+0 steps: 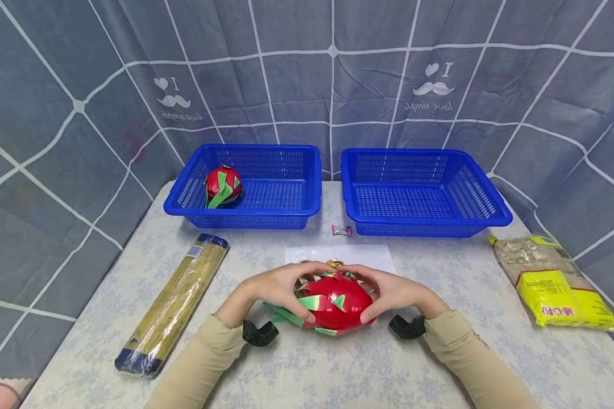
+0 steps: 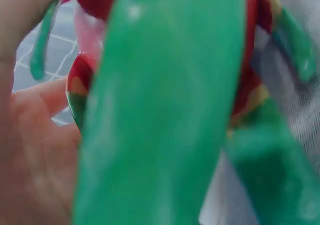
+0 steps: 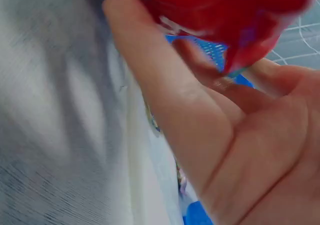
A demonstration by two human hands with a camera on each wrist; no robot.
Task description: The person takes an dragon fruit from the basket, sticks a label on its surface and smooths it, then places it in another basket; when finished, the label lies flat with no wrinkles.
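Note:
A large red dragon fruit (image 1: 340, 304) with green-tipped scales lies sideways low over the front middle of the table. My left hand (image 1: 281, 288) holds its leafy left end, thumb on the near side and fingers on the far side. Around the smooth right end curls my right hand (image 1: 395, 291) in the same way. One long green scale (image 2: 160, 110) fills most of the left wrist view. In the right wrist view, the thumb (image 3: 150, 55) lies along the glossy red skin. Behind the fruit, a white sheet (image 1: 376, 257) bears gold-wrapped pieces (image 1: 335, 263), partly hidden by the fingers.
Two blue baskets stand at the back: the left basket (image 1: 243, 220) contains another dragon fruit (image 1: 229, 184), beside the right basket (image 1: 414, 228). A small pink wrapped candy (image 1: 341, 230) lies between them. Long packaged noodles (image 1: 176, 301) lie left, a yellow bag (image 1: 552, 292) right.

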